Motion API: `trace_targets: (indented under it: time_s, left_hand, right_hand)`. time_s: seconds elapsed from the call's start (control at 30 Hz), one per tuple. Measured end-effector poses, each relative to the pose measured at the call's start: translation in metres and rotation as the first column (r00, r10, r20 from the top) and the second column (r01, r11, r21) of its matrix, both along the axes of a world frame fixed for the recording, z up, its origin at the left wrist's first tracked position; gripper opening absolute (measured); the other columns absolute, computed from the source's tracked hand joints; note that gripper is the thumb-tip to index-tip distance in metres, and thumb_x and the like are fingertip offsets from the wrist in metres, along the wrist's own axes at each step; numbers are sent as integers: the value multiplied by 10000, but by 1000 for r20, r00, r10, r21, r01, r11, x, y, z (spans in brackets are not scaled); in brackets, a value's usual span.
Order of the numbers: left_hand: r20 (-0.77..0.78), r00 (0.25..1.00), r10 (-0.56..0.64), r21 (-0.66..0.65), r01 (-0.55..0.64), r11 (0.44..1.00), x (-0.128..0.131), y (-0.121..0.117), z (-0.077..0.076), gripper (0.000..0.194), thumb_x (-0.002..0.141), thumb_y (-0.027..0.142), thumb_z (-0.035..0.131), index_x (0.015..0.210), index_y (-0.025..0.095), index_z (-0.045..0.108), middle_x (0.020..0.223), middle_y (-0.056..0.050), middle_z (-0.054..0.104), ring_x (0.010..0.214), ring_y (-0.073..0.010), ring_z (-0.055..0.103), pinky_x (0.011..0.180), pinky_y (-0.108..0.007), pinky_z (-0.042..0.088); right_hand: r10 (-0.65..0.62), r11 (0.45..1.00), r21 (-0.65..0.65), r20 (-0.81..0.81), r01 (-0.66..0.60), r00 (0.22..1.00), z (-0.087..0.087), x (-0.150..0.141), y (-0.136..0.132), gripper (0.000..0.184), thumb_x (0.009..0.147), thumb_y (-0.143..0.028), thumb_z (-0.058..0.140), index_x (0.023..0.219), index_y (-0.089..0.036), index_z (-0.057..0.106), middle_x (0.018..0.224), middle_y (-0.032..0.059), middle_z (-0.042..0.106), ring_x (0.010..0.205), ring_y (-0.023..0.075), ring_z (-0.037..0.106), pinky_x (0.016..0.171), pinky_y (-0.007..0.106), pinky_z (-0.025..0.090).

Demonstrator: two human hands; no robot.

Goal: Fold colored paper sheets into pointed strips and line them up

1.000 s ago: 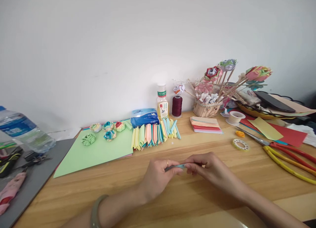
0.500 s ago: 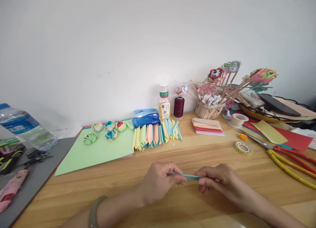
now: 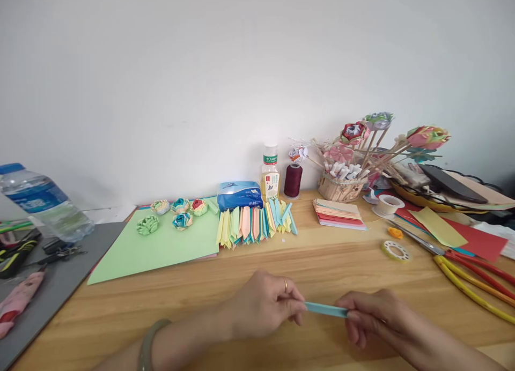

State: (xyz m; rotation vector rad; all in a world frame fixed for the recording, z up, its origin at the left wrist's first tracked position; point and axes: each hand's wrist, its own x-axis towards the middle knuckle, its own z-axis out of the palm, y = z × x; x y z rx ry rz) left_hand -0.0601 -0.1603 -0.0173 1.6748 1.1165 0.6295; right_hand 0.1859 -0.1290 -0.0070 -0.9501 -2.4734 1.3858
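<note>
- Over the near side of the desk (image 3: 161, 290), a narrow blue paper strip (image 3: 325, 309) bridges the gap between both hands.
- The left hand (image 3: 267, 304) pinches one end between thumb and finger; the right hand (image 3: 382, 317) pinches the other.
- Creasing or smoothing the strip seems the step in hand; a crisp fold would call for a firm pinch at each end.
- Its long axis runs sideways, right end slightly lower in view, fingers covering both tips.

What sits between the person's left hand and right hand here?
A light blue paper strip, held between the fingers of the left hand on one side and the right hand on the other, in the head view.
</note>
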Motion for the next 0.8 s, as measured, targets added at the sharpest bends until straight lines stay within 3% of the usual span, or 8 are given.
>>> trace_targets:
  time_s: [0.1,0.43,0.53,0.6,0.67,0.73,0.77,0.8]
  left_hand:
    - [-13,999,43,2,-43,999,-2,3,2,200,821,258,536,771,113,664,719,-76,721,603,-136,625,555,-187,431]
    - [12,1000,-10,-44,10,999,-13,15,7,168,834,253,520,828,129,633,744,-45,715,660,-112,623,613,-180,449]
    - [-47,999,11,-23,-12,1000,-17,20,7,177,843,247,502,855,139,641,648,-2,685,547,-93,569,522,-162,403]
    - [-153,983,99,71,-89,994,-21,24,7,235,869,282,475,811,145,657,554,18,637,468,-91,508,481,-172,368]
    - [-277,929,245,252,-176,952,-25,28,7,325,894,332,454,723,154,664,531,14,611,474,-106,502,502,-196,374]
    - [-347,878,328,443,-155,883,-27,31,4,335,903,340,460,711,163,670,629,-10,650,572,-132,560,575,-223,406]
    - [-368,872,322,515,-97,851,-26,31,2,311,906,325,465,741,166,676,693,-21,671,637,-147,585,618,-236,421]
    - [-386,876,289,568,-21,823,-25,31,-1,284,911,302,466,782,166,680,743,-30,684,694,-159,601,659,-247,432]
  right_hand:
    - [-1,1000,20,14,1,1000,2,-3,8,375,968,-419,312,869,-190,591,734,26,643,687,138,622,651,229,447]
    - [1,999,48,64,-4,998,3,-13,23,419,956,-469,300,785,-180,551,651,18,612,609,128,596,583,225,434]
    - [-16,997,81,93,8,996,5,-15,33,415,939,-468,331,715,-189,541,617,12,614,575,128,584,556,229,424]
    - [-115,983,153,113,97,987,6,-16,48,393,909,-456,369,659,-197,526,569,4,609,529,134,568,526,239,410]
    - [-351,902,300,95,310,931,8,-19,69,366,873,-431,381,610,-207,503,519,1,588,498,151,561,507,254,401]
    - [-582,706,518,37,483,812,9,-29,89,350,862,-394,365,622,-208,538,544,10,610,496,162,571,523,271,390]
    - [-617,662,578,60,477,784,9,-36,96,336,855,-378,370,643,-209,569,546,13,617,500,174,580,514,274,378]
    - [-608,663,590,66,460,791,8,-45,102,325,852,-359,377,658,-208,590,550,17,624,508,181,588,510,275,370]
